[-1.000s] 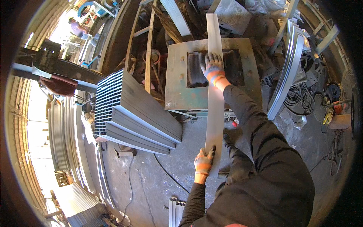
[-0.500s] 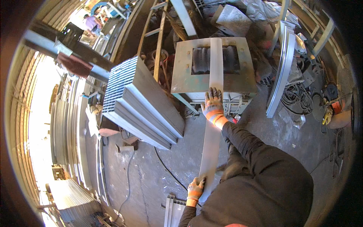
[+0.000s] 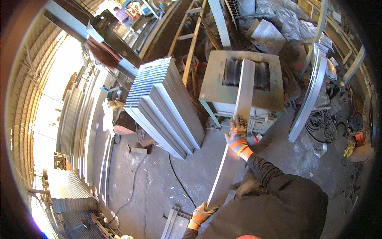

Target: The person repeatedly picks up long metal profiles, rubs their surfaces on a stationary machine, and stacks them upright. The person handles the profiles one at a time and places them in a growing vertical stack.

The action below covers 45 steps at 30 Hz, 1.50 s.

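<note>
A long flat grey metal bar (image 3: pixel 243 95) runs from my body up over a box-shaped machine (image 3: pixel 215 71). Its far end lies above the dark ribbed roller (image 3: pixel 261 73) in the machine's top opening. My right hand (image 3: pixel 238 137), in a grey and orange work glove, lies on the bar just short of the machine, fingers apart and stretched along it. Near me, my gloved left hand (image 3: pixel 202 215) grips the bar's close end, fingers partly hidden. Beneath the left hand, metal channels (image 3: pixel 174 223) lie on the floor.
A tall stack of metal channels (image 3: pixel 171 107) stands left of the machine. More long curved strips (image 3: pixel 308 95) lean at the right, near coiled cable (image 3: pixel 322 125). A black cable (image 3: pixel 179 179) crosses the floor. Another person (image 3: pixel 123 16) is far off at the upper left.
The bar's far end has drawn back a little from the machine's far edge, and the bar slants more. Both hands have shifted with it. The whole view has turned slightly.
</note>
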{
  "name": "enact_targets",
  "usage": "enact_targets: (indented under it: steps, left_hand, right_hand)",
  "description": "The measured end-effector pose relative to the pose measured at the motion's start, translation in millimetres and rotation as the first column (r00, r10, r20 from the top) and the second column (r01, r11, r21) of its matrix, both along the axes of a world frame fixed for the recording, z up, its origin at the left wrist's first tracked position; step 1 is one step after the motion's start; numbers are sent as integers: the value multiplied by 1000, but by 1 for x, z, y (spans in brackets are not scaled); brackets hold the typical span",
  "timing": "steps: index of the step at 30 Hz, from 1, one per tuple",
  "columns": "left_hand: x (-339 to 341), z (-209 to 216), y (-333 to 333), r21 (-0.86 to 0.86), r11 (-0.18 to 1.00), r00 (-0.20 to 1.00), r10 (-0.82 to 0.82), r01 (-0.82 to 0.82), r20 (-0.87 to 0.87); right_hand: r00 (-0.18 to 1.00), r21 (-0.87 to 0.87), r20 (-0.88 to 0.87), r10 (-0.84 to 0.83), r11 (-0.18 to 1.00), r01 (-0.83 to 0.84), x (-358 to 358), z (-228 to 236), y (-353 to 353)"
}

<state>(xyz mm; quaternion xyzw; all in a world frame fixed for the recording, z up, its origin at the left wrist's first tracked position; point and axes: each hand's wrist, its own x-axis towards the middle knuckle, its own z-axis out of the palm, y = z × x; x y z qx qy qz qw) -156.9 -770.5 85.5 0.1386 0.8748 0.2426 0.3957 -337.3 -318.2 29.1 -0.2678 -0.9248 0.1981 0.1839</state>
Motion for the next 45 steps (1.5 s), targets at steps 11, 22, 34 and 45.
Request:
enact_targets:
  steps: [11,22,34,45]
  left_hand:
    - [-217,10,340,-24,996,844,-89,90,-528]
    - [-268,-7,435,-42,987,816,-151,154,-558]
    - [-91,-5,206,-67,995,814,-99,75,-572]
    - [99,-52,-65,-247,961,965,62,-126,-253]
  right_hand:
    - [981,-232,-74,-181,960,160,-260,-11,329]
    - [926,102,231,-298,954,282,-313,-26,420]
    - [973,-22,-69,-219,976,218,-139,-21,164]
    - [986,-17,-111,-121,993,120,60,4,-87]
